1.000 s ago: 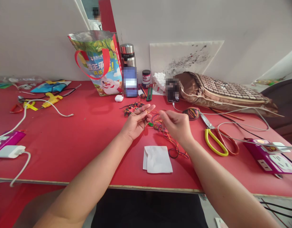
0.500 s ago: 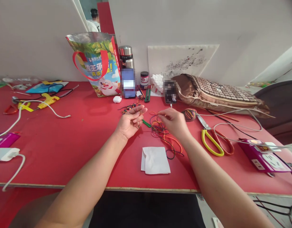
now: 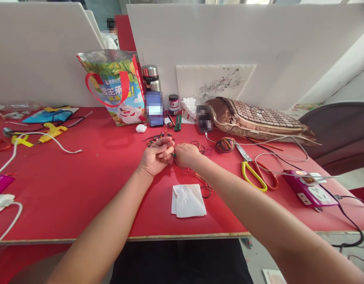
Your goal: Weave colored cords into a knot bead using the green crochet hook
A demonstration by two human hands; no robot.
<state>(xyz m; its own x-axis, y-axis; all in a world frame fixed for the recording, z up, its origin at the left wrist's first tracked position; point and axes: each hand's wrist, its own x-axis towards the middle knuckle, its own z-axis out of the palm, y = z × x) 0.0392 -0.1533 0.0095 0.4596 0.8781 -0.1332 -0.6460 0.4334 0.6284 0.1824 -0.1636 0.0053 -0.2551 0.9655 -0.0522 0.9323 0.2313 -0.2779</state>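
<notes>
My left hand (image 3: 157, 156) is closed, palm turned up and fingers curled in; what lies in its pinch is too small to make out. Against its fingertips, my right hand (image 3: 186, 154) is closed back-up on thin cord, with its fingertips hidden. A small green piece (image 3: 174, 155) shows between the two hands. Loose orange and dark cords (image 3: 196, 173) trail on the table from beneath my right hand. Just behind my left hand lies a knotted multicoloured braid (image 3: 157, 139). To the right sits a wound ball of multicoloured cord (image 3: 225, 145).
Scissors (image 3: 252, 171) and a purple power strip (image 3: 310, 191) lie right. A folded white tissue (image 3: 189, 201) is in front. Behind stand a printed bag (image 3: 119, 92), a phone (image 3: 154, 110) and a green cutter (image 3: 178, 123). A glue gun (image 3: 51, 132) lies left.
My right hand has moved left over the loose cords, up against my left hand, and turned its back upward. My left hand stays curled. The view has shifted slightly.
</notes>
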